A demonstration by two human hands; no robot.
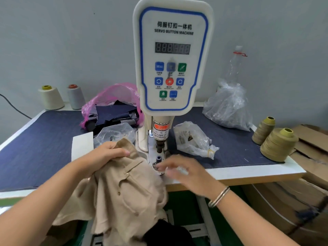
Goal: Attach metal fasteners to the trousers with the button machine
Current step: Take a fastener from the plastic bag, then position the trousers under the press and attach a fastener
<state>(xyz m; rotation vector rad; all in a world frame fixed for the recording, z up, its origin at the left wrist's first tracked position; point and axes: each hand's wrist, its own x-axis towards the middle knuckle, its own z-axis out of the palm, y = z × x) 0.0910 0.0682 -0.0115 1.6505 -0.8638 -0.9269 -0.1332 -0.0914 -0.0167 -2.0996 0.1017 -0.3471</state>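
Note:
Beige trousers [124, 189] lie bunched at the table's front edge, hanging down toward my lap. My left hand [104, 154] grips a fold of the trousers just left of the button machine [171, 68]. My right hand [179, 168] is blurred, its fingertips pinching a small metal fastener [155, 165] beside the machine's lower die [158, 158], under the punch [160, 145]. A fastener [127, 174] sits on the trousers' front.
Two clear bags of metal parts [193, 139] [113, 134] lie either side of the machine. A pink bag with dark fabric scraps [113, 110] and a large clear bag [229, 105] sit behind. Thread cones [276, 144] [51, 98] stand at both sides, cardboard boxes [301, 192] at right.

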